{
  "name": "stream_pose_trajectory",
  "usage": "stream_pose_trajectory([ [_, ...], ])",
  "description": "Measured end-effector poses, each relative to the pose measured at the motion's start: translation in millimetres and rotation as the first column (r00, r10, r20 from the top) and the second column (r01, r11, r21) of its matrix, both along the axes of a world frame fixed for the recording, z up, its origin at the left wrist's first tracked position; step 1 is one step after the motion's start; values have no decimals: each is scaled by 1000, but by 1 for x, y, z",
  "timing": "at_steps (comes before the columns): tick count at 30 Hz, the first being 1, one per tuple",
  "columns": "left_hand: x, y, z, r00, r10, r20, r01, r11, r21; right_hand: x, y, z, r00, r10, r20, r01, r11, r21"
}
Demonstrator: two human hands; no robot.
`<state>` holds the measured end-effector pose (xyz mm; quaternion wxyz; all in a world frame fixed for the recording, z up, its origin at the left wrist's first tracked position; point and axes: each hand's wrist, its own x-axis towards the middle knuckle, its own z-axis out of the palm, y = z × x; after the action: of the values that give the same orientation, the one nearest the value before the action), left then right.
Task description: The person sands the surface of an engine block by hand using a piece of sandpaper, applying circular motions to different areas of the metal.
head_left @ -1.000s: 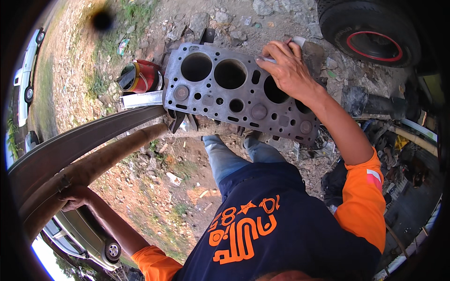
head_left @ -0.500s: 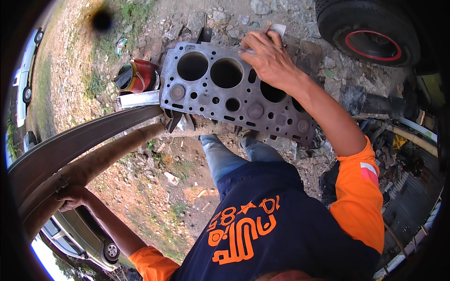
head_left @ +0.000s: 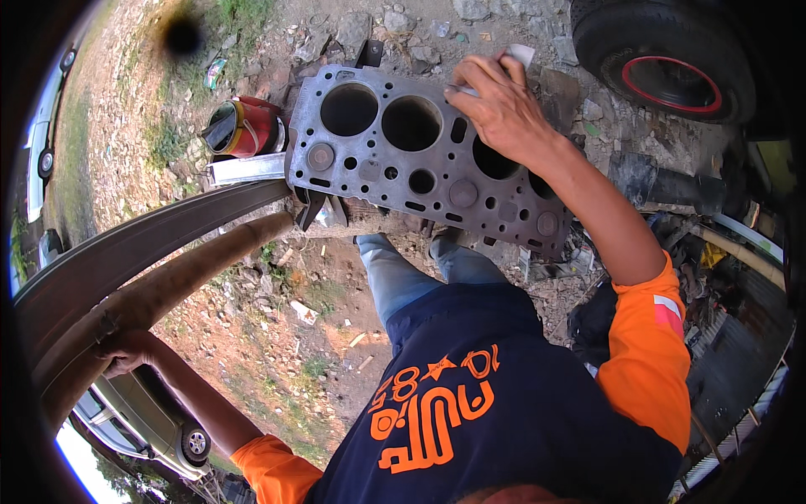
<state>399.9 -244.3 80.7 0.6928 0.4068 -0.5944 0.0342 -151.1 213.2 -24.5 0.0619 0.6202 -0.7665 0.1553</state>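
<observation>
Here, the engine block (head_left: 437, 163) lies face-up, lengthwise upper-left to lower-right.

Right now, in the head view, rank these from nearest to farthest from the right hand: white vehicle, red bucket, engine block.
1. Engine block: directly under the right hand.
2. Red bucket: to its left, past the block's end.
3. White vehicle: farthest left, near the picture's edge.

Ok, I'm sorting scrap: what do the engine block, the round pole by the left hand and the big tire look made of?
Engine block: metal, probably cast iron; dull grey, stained darker toward one end, with clean-cut bores. Pole: likely bamboo, possibly wood; brown, weathered, with node-like rings. Tire: black rubber, matte, raised marks on its sidewall.
</observation>
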Motion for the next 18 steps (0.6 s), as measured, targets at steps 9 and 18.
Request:
stream_pose_trajectory([
  [9, 17, -14, -4, 999, -30, -44, 30, 1000, 3, 0, -2, -2, 999, -1, -38, -1, 999, -53],
  [18, 13, -14, -6, 996, -60, -65, 59, 998, -22, 5, -1, -3, 999, -5, -33, 3, 997, -74],
])
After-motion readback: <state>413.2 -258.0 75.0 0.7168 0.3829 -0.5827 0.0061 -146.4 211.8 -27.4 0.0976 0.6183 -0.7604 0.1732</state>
